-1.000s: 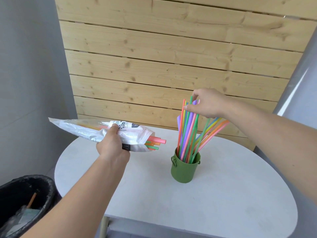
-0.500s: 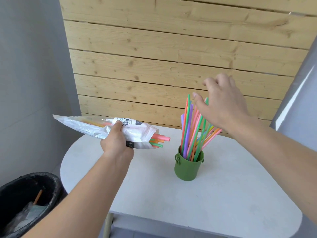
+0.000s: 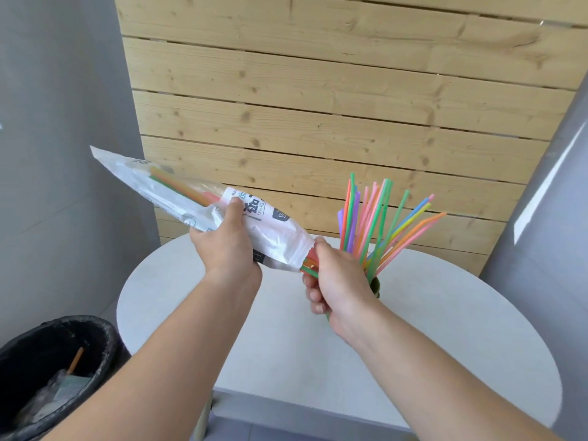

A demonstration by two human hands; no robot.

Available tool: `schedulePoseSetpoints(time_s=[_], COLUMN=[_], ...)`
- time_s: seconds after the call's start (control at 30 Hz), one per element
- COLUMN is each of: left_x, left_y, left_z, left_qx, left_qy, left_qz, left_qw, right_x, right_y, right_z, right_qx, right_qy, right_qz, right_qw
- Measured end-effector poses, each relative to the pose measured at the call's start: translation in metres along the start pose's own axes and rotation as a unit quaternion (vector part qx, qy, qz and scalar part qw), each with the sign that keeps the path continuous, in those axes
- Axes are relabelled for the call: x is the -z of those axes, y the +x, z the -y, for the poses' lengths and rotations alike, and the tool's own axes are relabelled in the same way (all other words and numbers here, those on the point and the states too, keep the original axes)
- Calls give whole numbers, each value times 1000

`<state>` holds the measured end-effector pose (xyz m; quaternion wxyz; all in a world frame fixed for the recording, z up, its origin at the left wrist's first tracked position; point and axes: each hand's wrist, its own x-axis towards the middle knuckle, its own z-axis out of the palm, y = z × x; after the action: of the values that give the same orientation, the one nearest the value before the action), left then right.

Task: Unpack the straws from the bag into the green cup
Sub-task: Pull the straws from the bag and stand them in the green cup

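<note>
Straw bag, mouth tilted down toward green cup.
Left hand clenches bag; right hand pinches protruding straws, apparently for withdrawal.

A black bin stands left of the white table.

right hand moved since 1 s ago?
Yes. The right hand has left the tops of the straws in the green cup and come down and left to the bag mouth, gripping the straw ends there.
</note>
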<state>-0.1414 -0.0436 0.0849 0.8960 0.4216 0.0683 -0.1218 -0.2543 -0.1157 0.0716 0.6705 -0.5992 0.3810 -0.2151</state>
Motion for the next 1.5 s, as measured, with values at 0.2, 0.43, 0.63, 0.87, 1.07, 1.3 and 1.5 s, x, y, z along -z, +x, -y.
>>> schedulePoseSetpoints(time_s=[0.2, 0.43, 0.63, 0.87, 1.07, 1.3, 1.5], left_x=[5, 5, 7, 11, 12, 20, 18], left_y=[7, 4, 6, 11, 14, 30, 36], left_z=[-3, 2, 4, 6, 9, 2, 6], left_qx=[18, 29, 77, 107, 121, 145, 147], left_qy=[1, 13, 20, 14, 9, -4, -9], left_qz=[-43, -60, -80, -91, -98, -107, -106], left_qw=[999, 998, 994, 990, 988, 984, 983], right_x=[8, 16, 16, 23, 28, 62, 87], right_y=[5, 2, 6, 11, 13, 18, 19], right_z=[-1, -2, -6, -6, -3, 23, 32], right_qx=[53, 56, 155, 207, 225, 304, 307], right_qy=[78, 59, 41, 33, 19, -39, -55], right_qz=[-31, -42, -72, -83, -68, -56, -67], right_qw=[995, 996, 984, 974, 972, 950, 948])
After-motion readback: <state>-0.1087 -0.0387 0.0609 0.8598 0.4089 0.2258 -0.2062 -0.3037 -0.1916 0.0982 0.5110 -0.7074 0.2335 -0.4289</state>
